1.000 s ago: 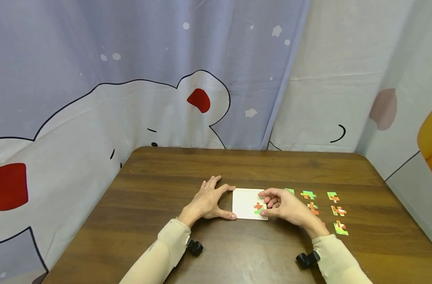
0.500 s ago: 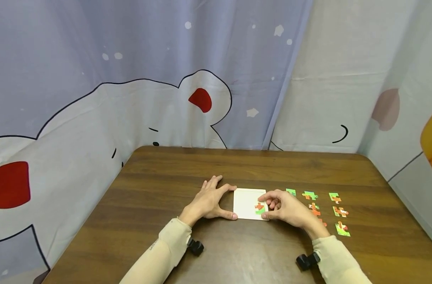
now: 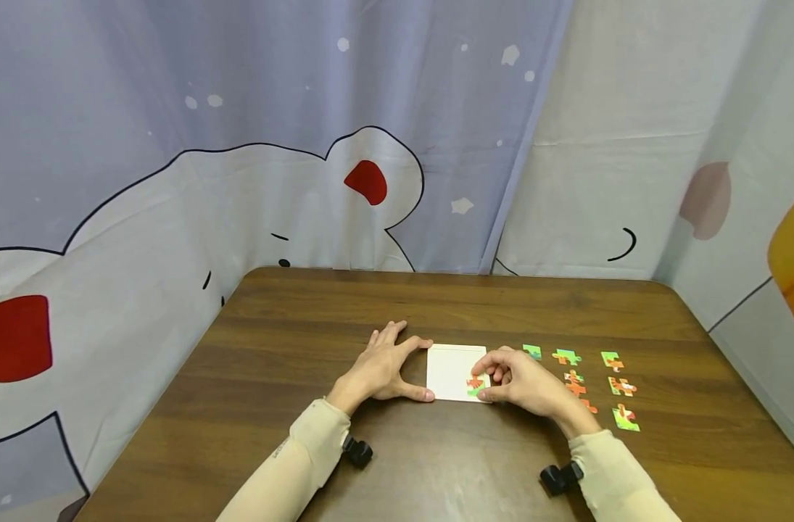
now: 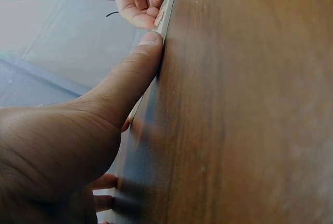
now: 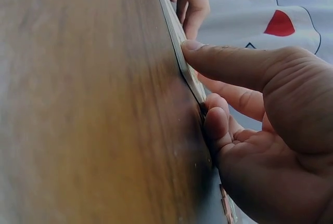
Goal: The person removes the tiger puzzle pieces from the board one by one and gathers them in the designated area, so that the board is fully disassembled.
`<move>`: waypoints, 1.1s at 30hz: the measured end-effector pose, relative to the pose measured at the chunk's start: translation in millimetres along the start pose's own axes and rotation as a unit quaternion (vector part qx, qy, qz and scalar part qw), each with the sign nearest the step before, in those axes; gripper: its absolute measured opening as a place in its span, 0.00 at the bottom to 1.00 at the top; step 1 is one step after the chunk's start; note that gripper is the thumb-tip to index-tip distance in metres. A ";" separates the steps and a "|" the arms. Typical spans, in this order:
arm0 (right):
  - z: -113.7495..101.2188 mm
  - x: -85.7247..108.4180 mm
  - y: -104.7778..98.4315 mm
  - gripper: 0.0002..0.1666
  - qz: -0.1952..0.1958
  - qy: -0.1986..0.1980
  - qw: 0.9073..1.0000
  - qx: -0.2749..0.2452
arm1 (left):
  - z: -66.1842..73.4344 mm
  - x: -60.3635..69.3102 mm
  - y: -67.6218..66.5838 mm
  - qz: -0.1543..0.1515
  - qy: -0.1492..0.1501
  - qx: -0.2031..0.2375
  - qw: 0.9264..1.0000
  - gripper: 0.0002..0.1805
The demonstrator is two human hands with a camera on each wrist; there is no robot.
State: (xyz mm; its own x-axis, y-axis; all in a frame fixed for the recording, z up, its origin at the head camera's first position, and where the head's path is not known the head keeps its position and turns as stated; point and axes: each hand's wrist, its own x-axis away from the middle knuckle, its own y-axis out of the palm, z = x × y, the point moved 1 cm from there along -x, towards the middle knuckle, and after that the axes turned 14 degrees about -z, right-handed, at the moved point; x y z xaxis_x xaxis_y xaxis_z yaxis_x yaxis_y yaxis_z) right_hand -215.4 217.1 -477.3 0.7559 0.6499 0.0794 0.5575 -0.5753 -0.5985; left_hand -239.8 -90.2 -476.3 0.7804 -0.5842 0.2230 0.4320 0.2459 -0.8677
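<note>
A square white puzzle tray (image 3: 447, 366) lies flat on the wooden table. In its near right corner sits a jigsaw piece (image 3: 473, 386) with orange and green print. My left hand (image 3: 378, 368) is spread at the tray's left side. Its straight thumb touches the near corner and its forefinger the far one. At the right side, my right hand (image 3: 527, 378) pinches the piece between thumb and forefinger, the other fingers curled beneath. In the right wrist view the right thumb (image 5: 229, 63) lies over the tray's edge (image 5: 174, 34); the piece itself is hardly visible there.
Several loose jigsaw pieces lie to the right, among them a green one (image 3: 532, 351), a green-orange one (image 3: 568, 357) and one near the right forearm (image 3: 626, 418). The right hand partly covers others. A patterned curtain (image 3: 273, 210) hangs behind the table (image 3: 305, 312).
The right forefinger has slid toward the near edge, onto the jigsaw piece's far side, closer to the thumb. The left hand and the tray stay in place.
</note>
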 end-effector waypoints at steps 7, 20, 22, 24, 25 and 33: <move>-1.2 -2.9 0.3 0.20 -0.002 -0.010 1.000 -0.024 | -0.2 -0.7 0.1 0.002 -0.001 -0.004 1.000 0.53; -3.4 -3.2 0.2 0.22 -0.018 -0.009 0.999 -0.039 | 1.1 -0.6 -1.7 -0.004 -0.004 -0.007 1.000 0.53; -3.9 -2.8 0.2 0.23 -0.021 -0.007 0.999 -0.043 | 0.5 -0.4 -1.1 -0.004 -0.004 -0.007 1.000 0.53; -4.3 -2.6 0.3 0.23 -0.022 -0.005 0.999 -0.046 | 0.1 -0.2 -0.7 -0.003 -0.004 -0.007 1.000 0.53; -4.2 -2.4 0.3 0.23 -0.023 -0.003 0.999 -0.048 | -0.1 -0.2 -0.6 -0.003 -0.004 -0.007 1.000 0.53; -3.1 -1.9 0.2 0.24 -0.022 -0.007 0.999 -0.043 | 0.0 -1.0 -0.5 -0.006 -0.004 -0.005 1.000 0.53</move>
State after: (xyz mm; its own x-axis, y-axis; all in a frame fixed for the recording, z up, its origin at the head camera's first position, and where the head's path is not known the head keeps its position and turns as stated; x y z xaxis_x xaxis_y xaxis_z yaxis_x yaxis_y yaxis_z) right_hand -215.6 214.2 -475.0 0.7253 0.6821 0.0931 0.6184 -0.5862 -0.5234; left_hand -240.8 -89.8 -476.0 0.7781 -0.5816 0.2373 0.4375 0.2307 -0.8691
